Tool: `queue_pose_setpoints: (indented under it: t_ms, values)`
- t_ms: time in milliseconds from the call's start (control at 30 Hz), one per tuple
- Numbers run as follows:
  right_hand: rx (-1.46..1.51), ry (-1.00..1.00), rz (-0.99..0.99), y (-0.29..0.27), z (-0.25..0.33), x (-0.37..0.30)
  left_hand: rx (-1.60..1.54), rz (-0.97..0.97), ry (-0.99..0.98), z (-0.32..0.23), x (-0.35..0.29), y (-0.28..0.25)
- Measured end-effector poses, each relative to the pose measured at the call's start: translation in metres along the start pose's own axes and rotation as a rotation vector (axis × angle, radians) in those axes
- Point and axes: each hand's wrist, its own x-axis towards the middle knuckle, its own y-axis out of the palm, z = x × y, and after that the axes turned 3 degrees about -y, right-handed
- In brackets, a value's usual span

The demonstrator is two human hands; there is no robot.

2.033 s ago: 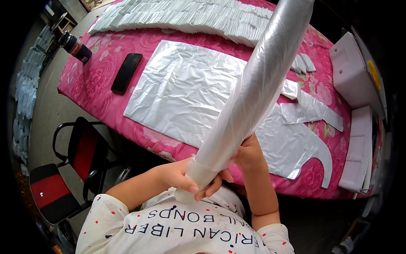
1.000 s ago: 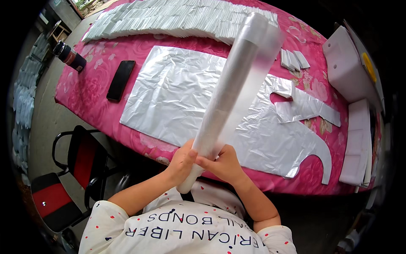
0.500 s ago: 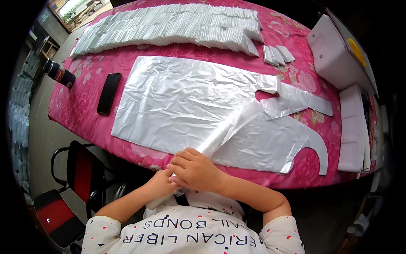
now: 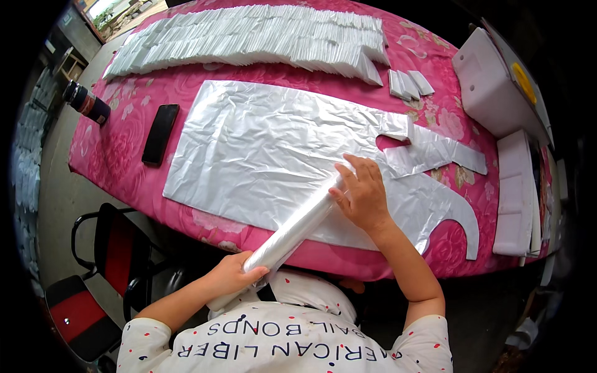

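A narrow, glossy strip of gathered clear plastic bag (image 4: 292,227) stretches at a slant over the table's near edge. Its lower end is in my left hand (image 4: 233,273), whose fingers are closed round it with the thumb on top. At the upper end my right hand (image 4: 365,198) holds the plastic between thumb and curved fingers, the fingertips a little apart. Beneath lies a large stack of flat silvery-white plastic bags (image 4: 249,149), wrinkled, with cut-out handles toward the right. One handle piece (image 4: 429,149) is folded across the others.
Rows of folded white packets (image 4: 249,40) line the far side of the pink floral tablecloth (image 4: 118,152). A few packets (image 4: 407,84) lie apart from them. At left are a phone (image 4: 160,133) and a dark bottle (image 4: 87,102); white foam boxes (image 4: 491,81) stand right. Chairs (image 4: 118,248) stand lower left.
My hands were together at the strip's lower end. My right hand has moved up and away to its upper end, while my left stays low; the strip now shows stretched between them.
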Motion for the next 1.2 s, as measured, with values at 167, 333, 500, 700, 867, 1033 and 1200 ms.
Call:
queue_pose_setpoints:
  t_ms: [167,333,500,700,867,1033,1200]
  values:
    - [0.247,0.388,-0.081,-0.005,-0.007,-0.013,-0.025,-0.001,-0.011,0.002,0.002,0.002]
    - [0.474,0.58,0.053,-0.011,-0.024,-0.015,-0.083,0.077,-0.041,0.003,0.004,-0.003]
    - [0.761,0.769,0.113,-0.014,-0.044,-0.013,-0.325,0.362,-0.179,0.013,0.013,-0.02]
    - [0.986,0.857,0.3,-0.019,-0.048,0.003,-0.634,0.633,-0.207,0.037,0.025,-0.03]
    - [0.987,0.859,0.512,-0.017,-0.047,0.014,-0.693,0.705,-0.199,0.039,0.027,-0.031]
    - [1.022,0.826,0.559,-0.016,-0.046,0.015,-0.746,0.755,-0.224,0.044,0.028,-0.031]
    - [1.096,0.8,0.552,-0.014,-0.051,0.009,-0.793,0.79,-0.219,0.047,0.029,-0.028]
